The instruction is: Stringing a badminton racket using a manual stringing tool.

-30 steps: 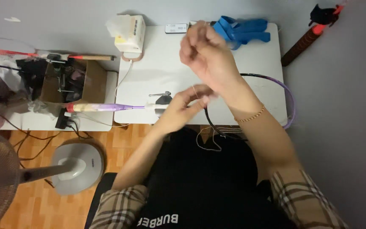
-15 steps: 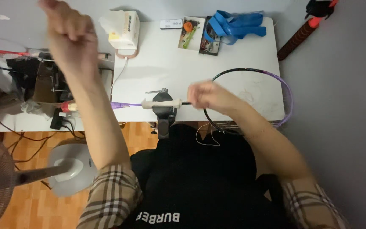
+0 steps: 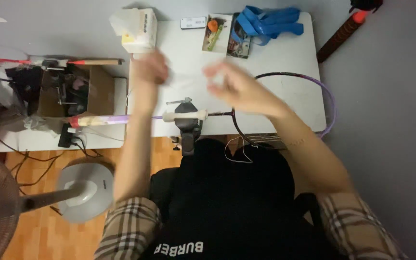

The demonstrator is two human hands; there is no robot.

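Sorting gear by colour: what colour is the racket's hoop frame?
Purple, darker toward the shaft; the racket frame shows best in the head view.

Two hands: left hand (image 3: 151,67), right hand (image 3: 232,85). One racket (image 3: 285,103) at centre, one clamp (image 3: 188,126), one tissue box (image 3: 138,30) at top, one fan (image 3: 80,190) at lower left, one blue bundle (image 3: 268,21).
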